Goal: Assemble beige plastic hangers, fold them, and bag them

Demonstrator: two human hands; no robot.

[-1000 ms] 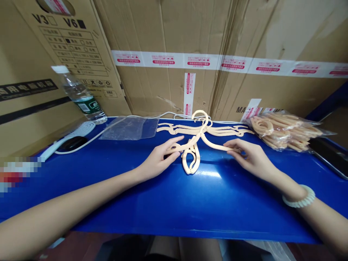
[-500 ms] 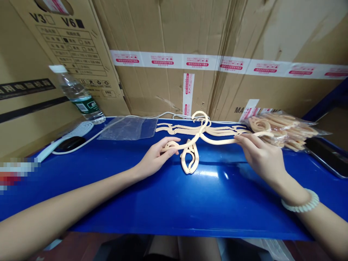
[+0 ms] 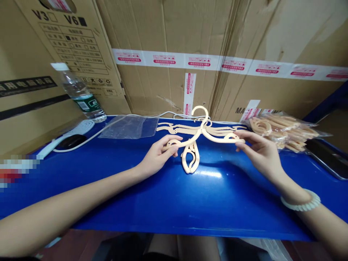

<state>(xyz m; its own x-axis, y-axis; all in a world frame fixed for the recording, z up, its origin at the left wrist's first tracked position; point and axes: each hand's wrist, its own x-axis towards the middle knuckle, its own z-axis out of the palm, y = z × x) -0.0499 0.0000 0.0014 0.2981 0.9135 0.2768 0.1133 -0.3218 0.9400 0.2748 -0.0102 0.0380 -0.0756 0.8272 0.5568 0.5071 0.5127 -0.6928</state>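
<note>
A cream plastic hanger [image 3: 200,133] is held just above the blue table [image 3: 174,195], its hook pointing away from me. My left hand [image 3: 159,154] pinches the hanger's left arm end. At the other side my right hand [image 3: 259,150] grips the right arm end, fingers closed around it. Two looped cream pieces [image 3: 190,160] lie on the table just under the hanger's middle. Behind it a flat stack of similar hangers [image 3: 174,128] rests against the back.
A clear bag of cream hanger parts [image 3: 282,130] lies at the right, beside a dark tray edge [image 3: 327,156]. An empty clear plastic bag [image 3: 129,127], a water bottle [image 3: 78,95], a white cable and a dark object [image 3: 71,141] lie at the left. Cardboard boxes [image 3: 174,54] wall the back.
My right hand slid outward along the hanger's right arm to its end, then drew slightly in. The hanger lifted and straightened; my left hand stayed at the left end.
</note>
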